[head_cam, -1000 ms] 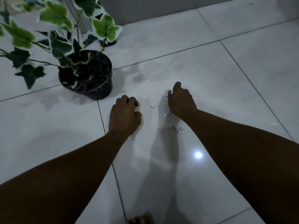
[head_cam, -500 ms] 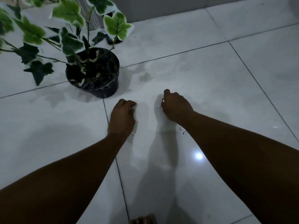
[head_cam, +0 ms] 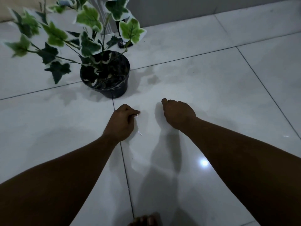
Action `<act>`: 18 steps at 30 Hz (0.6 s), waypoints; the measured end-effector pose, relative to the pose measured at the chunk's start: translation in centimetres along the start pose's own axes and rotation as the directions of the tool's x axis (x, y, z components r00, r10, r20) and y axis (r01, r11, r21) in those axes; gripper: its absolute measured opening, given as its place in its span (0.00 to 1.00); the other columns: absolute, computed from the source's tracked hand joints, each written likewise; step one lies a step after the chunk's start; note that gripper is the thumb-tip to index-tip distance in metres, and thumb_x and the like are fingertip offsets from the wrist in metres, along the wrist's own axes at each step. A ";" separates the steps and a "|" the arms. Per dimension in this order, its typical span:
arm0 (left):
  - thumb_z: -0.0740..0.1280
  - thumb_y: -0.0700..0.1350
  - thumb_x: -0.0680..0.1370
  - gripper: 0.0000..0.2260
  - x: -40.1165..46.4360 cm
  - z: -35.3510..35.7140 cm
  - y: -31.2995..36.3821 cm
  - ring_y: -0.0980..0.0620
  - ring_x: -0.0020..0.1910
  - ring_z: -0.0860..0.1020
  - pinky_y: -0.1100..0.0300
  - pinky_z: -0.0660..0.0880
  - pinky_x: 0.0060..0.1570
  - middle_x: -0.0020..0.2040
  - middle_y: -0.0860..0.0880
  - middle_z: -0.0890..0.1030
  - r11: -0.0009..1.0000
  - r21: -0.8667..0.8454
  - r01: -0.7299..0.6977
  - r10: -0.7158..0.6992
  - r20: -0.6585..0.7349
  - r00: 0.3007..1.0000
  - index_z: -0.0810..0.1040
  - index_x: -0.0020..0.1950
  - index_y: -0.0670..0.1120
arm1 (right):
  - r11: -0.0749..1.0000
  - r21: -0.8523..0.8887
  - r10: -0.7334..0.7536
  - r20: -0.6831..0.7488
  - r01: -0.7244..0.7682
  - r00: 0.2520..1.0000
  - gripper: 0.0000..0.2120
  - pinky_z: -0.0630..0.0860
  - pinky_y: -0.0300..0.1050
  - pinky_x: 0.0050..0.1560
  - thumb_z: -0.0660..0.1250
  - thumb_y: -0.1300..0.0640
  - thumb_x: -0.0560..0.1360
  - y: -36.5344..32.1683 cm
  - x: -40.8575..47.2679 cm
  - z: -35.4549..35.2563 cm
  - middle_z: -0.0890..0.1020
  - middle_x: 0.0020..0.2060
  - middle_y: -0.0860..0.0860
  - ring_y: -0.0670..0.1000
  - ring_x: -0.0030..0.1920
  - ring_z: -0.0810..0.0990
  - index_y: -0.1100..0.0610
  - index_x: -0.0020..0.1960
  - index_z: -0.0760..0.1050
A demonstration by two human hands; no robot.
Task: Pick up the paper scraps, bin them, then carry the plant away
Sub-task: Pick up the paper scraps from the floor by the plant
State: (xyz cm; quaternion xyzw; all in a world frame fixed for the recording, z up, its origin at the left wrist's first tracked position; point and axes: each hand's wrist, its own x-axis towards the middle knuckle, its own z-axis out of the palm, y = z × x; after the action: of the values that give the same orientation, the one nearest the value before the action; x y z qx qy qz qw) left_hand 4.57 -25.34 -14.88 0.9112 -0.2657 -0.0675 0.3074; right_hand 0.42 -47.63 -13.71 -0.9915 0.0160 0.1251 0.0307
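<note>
My left hand (head_cam: pixel 121 122) hovers low over the white tiled floor with its fingers curled, pinching a small white paper scrap (head_cam: pixel 136 116) at the fingertips. One more paper scrap (head_cam: pixel 140 133) lies on the tile just right of that wrist. My right hand (head_cam: pixel 178 114) is curled into a loose fist beside it; a white sliver shows at its fingers, most of its contents hidden. The ivy plant (head_cam: pixel 88 36) stands in a black pot (head_cam: pixel 112 90) just beyond my left hand.
A grey wall (head_cam: pixel 179 8) runs along the back, with a small dark object (head_cam: pixel 122 44) on the floor behind the plant. My toes (head_cam: pixel 145 221) show at the bottom edge. A tiny white speck (head_cam: pixel 286 136) lies far right on the tile.
Both hands drew back toward me and slightly left in the view. The scraps that lay by my right wrist are no longer visible; my left hand now pinches a scrap.
</note>
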 end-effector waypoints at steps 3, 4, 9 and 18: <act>0.58 0.40 0.75 0.18 -0.6 -0.7 -0.1 0.50 0.53 0.79 0.65 0.72 0.56 0.54 0.45 0.78 0.999 -0.050 0.017 -0.013 0.065 0.998 0.81 0.59 0.40 | 1.000 -0.014 0.002 0.003 -0.002 1.000 0.13 0.69 0.49 0.43 0.58 0.61 0.79 0.4 -0.4 -0.3 0.79 0.53 0.58 0.62 0.51 0.80 0.61 0.63 0.66; 0.58 0.41 0.74 0.19 -0.8 -0.9 -0.2 0.50 0.54 0.78 0.65 0.71 0.56 0.56 0.46 0.76 0.999 -0.049 0.015 -0.010 0.098 0.995 0.80 0.61 0.40 | 0.999 0.025 0.025 -0.013 -0.024 1.000 0.14 0.70 0.49 0.44 0.58 0.60 0.79 0.6 -0.5 -0.4 0.80 0.52 0.59 0.63 0.51 0.80 0.61 0.63 0.66; 0.64 0.58 0.71 0.30 -1.6 -0.9 -0.7 0.51 0.59 0.72 0.64 0.67 0.61 0.59 0.48 0.72 0.992 0.072 -0.102 0.084 0.227 0.970 0.76 0.68 0.42 | 0.875 0.409 0.301 -0.045 -0.257 0.953 0.11 0.74 0.48 0.48 0.59 0.56 0.77 2.6 -0.8 -0.7 0.81 0.49 0.58 0.61 0.50 0.80 0.57 0.59 0.70; 0.67 0.55 0.75 0.17 -1.9 0.5 -0.7 0.49 0.46 0.78 0.60 0.75 0.45 0.47 0.49 0.80 0.946 0.132 -0.296 0.270 0.185 0.945 0.85 0.52 0.44 | 0.779 0.554 0.357 -0.006 -0.294 0.934 0.21 0.60 0.28 0.33 0.53 0.45 0.73 4.9 -0.6 1.0 0.84 0.50 0.51 0.53 0.53 0.81 0.54 0.47 0.81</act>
State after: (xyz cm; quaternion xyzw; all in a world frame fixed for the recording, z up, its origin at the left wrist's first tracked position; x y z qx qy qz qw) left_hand 3.07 -24.17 -15.77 0.8762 -0.4232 -0.0763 0.2177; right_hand -0.64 -52.47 -14.82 -0.9289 0.2236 0.0638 0.2883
